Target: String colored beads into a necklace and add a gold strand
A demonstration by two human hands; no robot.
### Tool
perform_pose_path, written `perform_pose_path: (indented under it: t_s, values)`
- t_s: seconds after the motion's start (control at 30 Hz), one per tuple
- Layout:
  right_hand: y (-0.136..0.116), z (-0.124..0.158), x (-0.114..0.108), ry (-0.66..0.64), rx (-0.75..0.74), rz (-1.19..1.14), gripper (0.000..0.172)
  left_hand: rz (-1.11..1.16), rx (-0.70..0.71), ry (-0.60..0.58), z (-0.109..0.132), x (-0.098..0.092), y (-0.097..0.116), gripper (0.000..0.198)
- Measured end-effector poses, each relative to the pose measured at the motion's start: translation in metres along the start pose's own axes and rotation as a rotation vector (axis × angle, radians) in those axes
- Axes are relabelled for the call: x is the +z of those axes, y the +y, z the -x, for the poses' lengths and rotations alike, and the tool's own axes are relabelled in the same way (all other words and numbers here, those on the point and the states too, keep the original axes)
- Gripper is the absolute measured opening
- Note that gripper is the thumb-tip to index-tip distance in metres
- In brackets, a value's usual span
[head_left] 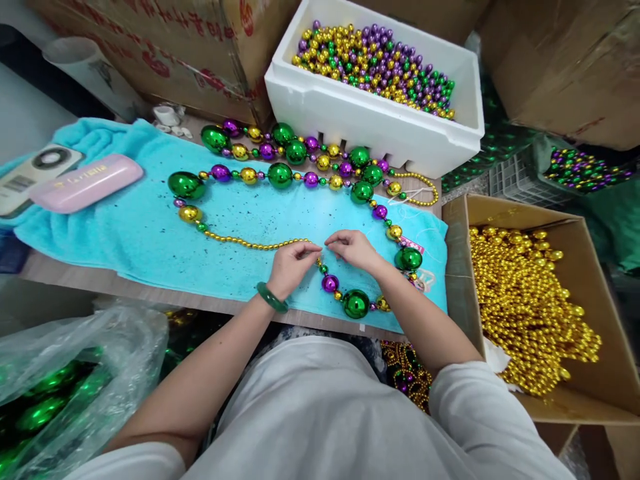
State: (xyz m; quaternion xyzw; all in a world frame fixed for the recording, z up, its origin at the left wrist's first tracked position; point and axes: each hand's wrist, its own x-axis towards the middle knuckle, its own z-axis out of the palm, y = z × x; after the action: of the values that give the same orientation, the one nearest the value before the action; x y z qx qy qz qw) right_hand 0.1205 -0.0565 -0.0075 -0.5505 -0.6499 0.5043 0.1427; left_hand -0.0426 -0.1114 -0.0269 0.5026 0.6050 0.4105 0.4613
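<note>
A long bead necklace of green, purple and gold balls lies looped on a turquoise towel. My left hand, with a green bangle on the wrist, pinches the thin gold-bead end of the strand. My right hand pinches the other end, close to a purple ball and a big green ball. The two pinches almost meet at the towel's near edge. A second necklace lies behind the first.
A white foam box of mixed small beads stands behind the towel. A cardboard box of gold bead strands sits at the right. A pink case and a grey device lie left. A plastic bag of green balls is lower left.
</note>
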Motion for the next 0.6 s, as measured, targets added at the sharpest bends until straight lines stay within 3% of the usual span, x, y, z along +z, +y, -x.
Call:
perform_pose_path:
  t_s: [0.1, 0.27, 0.47, 0.6]
  values:
    - [0.001, -0.009, -0.001, -0.194, 0.123, -0.188, 0.019, -0.071, 0.091, 0.011, 0.001, 0.001, -0.004, 0.017]
    - [0.001, -0.014, -0.003, -0.381, 0.168, -0.264, 0.017, -0.122, 0.157, 0.041, 0.001, 0.005, -0.010, 0.016]
    - [-0.002, -0.014, -0.004, -0.351, 0.145, -0.176, 0.004, -0.141, 0.174, 0.060, 0.002, 0.006, -0.011, 0.015]
    - [-0.003, -0.003, -0.016, -0.246, 0.020, 0.130, 0.008, -0.184, 0.184, 0.063, 0.007, -0.003, -0.013, 0.015]
